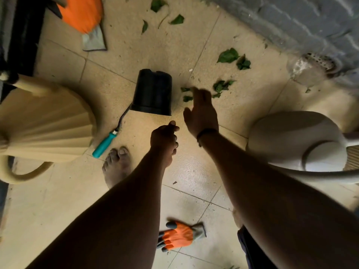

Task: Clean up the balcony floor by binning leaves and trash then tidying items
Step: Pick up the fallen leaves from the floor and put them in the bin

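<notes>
Where torn green leaves (221, 87) lie scattered across beige speckled floor tiles (167, 49), right hand (201, 111) stretched out over the nearest cluster, fingers straight and relaxed, blurred, nothing visibly held; contact with the leaves impossible to tell. Dark band at the right wrist. Left hand (165, 141) hanging lower and nearer, fingers curled inward with thumb against them; whether anything sits inside that curl cannot be told. More leaves farther out: a pair near the grey rough wall (291, 20), several at the top edge of the tiles. Just left of the right hand, a black plastic pot (153, 92) tipped on its side, open end nearest the camera. Touching the pot's lower left rim, a hand tool with a teal handle (104, 145) and dark metal shaft, lying on the tiles just beside a bare foot (116, 166). One orange-and-grey work glove (179, 236) on the floor between the forearms, another (85, 18) at the upper left. Cream plastic chair (44, 121) at left, white rounded chair (295, 140) at right, metal floor drain (322, 62) by the wall.
</notes>
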